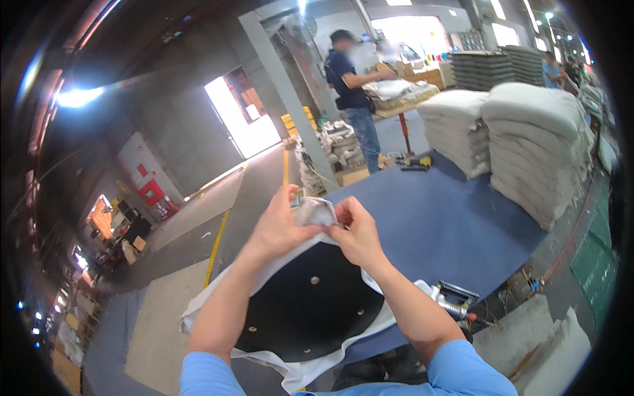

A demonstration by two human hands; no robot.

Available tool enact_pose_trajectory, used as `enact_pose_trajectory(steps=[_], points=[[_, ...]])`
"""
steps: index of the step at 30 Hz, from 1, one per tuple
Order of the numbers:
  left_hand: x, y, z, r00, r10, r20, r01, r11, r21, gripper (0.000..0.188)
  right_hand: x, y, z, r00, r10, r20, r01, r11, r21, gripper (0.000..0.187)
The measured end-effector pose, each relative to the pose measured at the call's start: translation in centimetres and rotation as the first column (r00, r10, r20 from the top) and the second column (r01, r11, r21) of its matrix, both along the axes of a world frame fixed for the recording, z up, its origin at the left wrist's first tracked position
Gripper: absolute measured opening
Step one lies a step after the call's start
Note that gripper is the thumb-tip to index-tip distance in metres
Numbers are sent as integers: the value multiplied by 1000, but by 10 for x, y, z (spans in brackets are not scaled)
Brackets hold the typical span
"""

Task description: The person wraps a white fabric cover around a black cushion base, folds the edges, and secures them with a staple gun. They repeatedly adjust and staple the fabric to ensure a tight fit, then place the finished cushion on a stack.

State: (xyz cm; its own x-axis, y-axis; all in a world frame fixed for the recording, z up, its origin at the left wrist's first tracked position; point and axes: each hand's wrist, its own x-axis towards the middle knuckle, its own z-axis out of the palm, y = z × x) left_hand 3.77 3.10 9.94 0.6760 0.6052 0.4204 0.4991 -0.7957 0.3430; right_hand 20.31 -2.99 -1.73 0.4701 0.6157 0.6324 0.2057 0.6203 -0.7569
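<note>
A round black board (310, 303) with a few small pale dots lies on a blue-covered table (436, 218), wrapped at its rim by off-white fabric (277, 360). My left hand (281, 221) and my right hand (356, 231) both pinch a bunched fold of that fabric (316, 211) at the board's far edge, pulling it up over the rim. A small metal piece shows at my left fingertips.
A metal stapler-like tool (456, 300) lies by my right forearm. Tall stacks of pale cushions (528, 142) stand at the table's right. A yellow and black tool (417, 162) lies at the far end. A person in dark clothes (350, 92) works at another table.
</note>
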Motion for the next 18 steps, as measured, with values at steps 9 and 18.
enact_pose_trajectory(steps=[9,18], points=[[-8,6,1,1000,20,-22,-28,865,-501,40,-11,-35,-33,993,-100,-68,98,995,-33,21],[-53,28,-10,987,156,-51,-162,972,-173,63,97,-185,-279,655,-3,756,730,261,-631,40]])
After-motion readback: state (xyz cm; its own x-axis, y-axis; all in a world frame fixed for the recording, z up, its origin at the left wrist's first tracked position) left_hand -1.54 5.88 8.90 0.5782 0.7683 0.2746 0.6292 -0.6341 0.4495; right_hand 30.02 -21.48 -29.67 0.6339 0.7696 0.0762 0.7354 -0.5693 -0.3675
